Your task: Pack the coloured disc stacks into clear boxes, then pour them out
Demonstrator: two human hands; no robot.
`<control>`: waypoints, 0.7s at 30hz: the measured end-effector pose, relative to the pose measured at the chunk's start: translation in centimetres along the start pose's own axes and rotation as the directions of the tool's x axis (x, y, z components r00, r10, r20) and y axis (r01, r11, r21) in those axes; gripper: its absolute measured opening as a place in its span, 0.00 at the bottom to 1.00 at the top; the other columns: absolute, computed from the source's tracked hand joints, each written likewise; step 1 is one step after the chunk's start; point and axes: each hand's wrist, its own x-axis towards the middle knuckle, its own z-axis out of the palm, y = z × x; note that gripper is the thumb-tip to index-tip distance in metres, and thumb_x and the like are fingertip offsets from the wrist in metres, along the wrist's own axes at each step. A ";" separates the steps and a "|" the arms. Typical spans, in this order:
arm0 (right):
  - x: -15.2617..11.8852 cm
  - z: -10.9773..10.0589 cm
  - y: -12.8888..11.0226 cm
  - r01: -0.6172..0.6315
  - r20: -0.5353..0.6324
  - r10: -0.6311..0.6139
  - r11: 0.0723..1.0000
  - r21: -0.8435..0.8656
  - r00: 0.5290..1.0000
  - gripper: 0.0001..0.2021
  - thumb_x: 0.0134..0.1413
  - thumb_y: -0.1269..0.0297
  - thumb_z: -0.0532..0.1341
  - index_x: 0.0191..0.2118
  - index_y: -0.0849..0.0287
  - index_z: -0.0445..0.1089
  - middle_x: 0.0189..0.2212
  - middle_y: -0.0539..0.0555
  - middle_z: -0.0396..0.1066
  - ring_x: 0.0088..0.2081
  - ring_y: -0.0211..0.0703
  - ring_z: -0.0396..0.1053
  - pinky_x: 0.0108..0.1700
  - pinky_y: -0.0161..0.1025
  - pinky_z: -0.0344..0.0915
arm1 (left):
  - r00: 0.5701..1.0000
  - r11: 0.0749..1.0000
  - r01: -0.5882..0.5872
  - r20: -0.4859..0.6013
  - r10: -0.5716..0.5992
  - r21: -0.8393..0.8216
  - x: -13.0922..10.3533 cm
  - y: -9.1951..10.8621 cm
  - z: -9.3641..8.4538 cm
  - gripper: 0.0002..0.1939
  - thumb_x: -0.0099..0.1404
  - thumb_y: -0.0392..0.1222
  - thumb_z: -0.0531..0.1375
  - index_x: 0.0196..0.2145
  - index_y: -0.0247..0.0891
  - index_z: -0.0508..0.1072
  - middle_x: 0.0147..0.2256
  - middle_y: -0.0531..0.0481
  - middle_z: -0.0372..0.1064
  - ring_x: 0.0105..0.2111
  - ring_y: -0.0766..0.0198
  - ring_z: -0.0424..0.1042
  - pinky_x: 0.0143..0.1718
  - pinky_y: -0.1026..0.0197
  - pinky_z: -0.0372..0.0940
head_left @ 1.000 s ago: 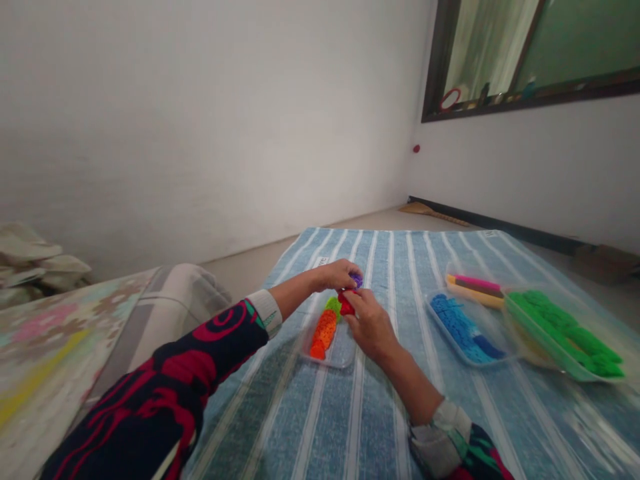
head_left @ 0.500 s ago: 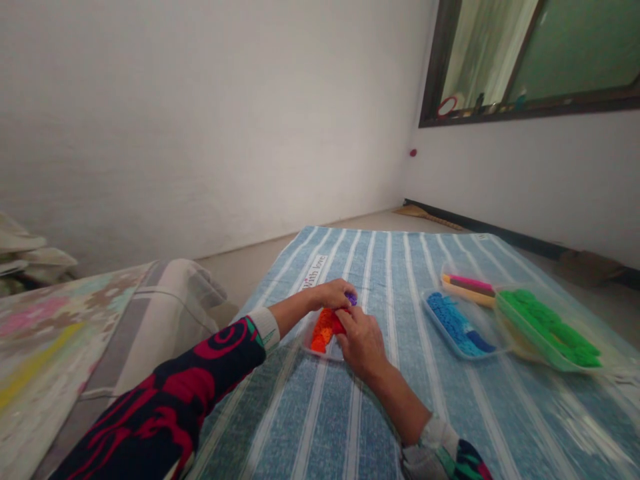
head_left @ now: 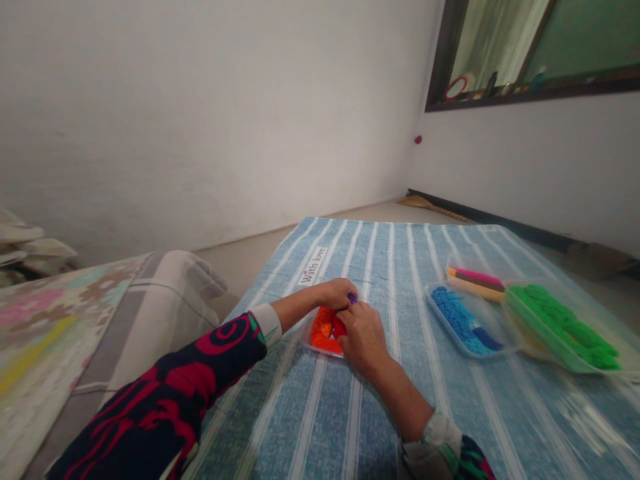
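Observation:
A small clear plastic tub [head_left: 309, 346] on the striped cloth holds orange and red pieces [head_left: 325, 323] of bumpy texture. My left hand [head_left: 337, 293] reaches over its far side, fingers curled and closed. Under those fingertips a bit of purple [head_left: 353, 299] shows. My right hand [head_left: 364, 333] bends over the tub's right side with its fingers drawn together at the red and orange pieces. The fingertips of both hands nearly meet, and what they pinch is hidden. The hands also cover the right part of the tub.
On the right of the blue striped cloth [head_left: 380, 413] stand a tub of blue pieces [head_left: 457, 320], a tub of green pieces [head_left: 565, 327] and one with pink, brown and yellow strips [head_left: 477, 281]. Shiny clear plastic [head_left: 595, 420] lies near them. A covered surface [head_left: 115, 307] is at left.
The view has shifted a little, so the window and right-hand tubs sit further right. My hands stay over the small tub, and the orange pieces at its near side now spread wider.

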 end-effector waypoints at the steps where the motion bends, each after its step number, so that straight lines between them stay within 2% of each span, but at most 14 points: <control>1: 0.0 0.0 0.1 -0.003 -0.004 0.003 1.000 0.007 1.000 0.13 0.50 0.71 0.60 0.43 0.56 0.72 0.44 0.56 0.70 0.49 0.50 0.60 0.47 0.43 0.55 | 1.000 1.000 -0.001 -0.009 0.001 0.028 0.0 0.1 0.0 0.11 0.48 0.31 0.57 0.30 0.34 0.77 0.25 0.53 0.73 0.28 0.65 0.66 0.31 0.67 0.61; 6: -0.1 0.3 0.4 -0.011 -0.017 0.011 0.999 0.031 1.000 0.13 0.51 0.69 0.60 0.44 0.56 0.72 0.47 0.57 0.68 0.52 0.51 0.59 0.50 0.44 0.57 | 0.996 0.989 0.004 -0.092 0.009 0.147 -0.1 0.5 0.2 0.11 0.50 0.32 0.57 0.31 0.35 0.76 0.29 0.49 0.75 0.31 0.61 0.69 0.33 0.64 0.62; 12: -0.1 0.4 0.6 -0.016 -0.007 0.016 1.000 0.013 1.000 0.11 0.52 0.68 0.60 0.41 0.57 0.74 0.49 0.59 0.68 0.54 0.53 0.57 0.52 0.46 0.57 | 0.973 0.976 0.034 -0.231 0.017 0.214 -1.2 0.8 0.7 0.13 0.53 0.36 0.56 0.37 0.37 0.74 0.35 0.45 0.75 0.38 0.55 0.72 0.38 0.59 0.64; 17: -0.3 0.2 0.5 -0.036 0.003 0.036 0.999 -0.022 0.999 0.10 0.51 0.68 0.60 0.39 0.58 0.76 0.47 0.60 0.69 0.55 0.54 0.56 0.53 0.46 0.58 | 0.952 0.973 0.030 -0.305 0.042 0.228 -1.7 0.6 1.5 0.08 0.56 0.36 0.55 0.32 0.36 0.73 0.35 0.43 0.73 0.39 0.55 0.72 0.42 0.57 0.65; 21: -0.4 -0.1 0.4 -0.037 0.014 0.037 0.999 -0.023 0.999 0.09 0.51 0.68 0.61 0.38 0.59 0.76 0.45 0.60 0.69 0.55 0.55 0.56 0.53 0.47 0.59 | 0.936 0.974 0.034 -0.350 0.047 0.223 -2.0 0.3 1.9 0.10 0.56 0.34 0.54 0.35 0.36 0.73 0.37 0.45 0.72 0.40 0.59 0.71 0.44 0.59 0.64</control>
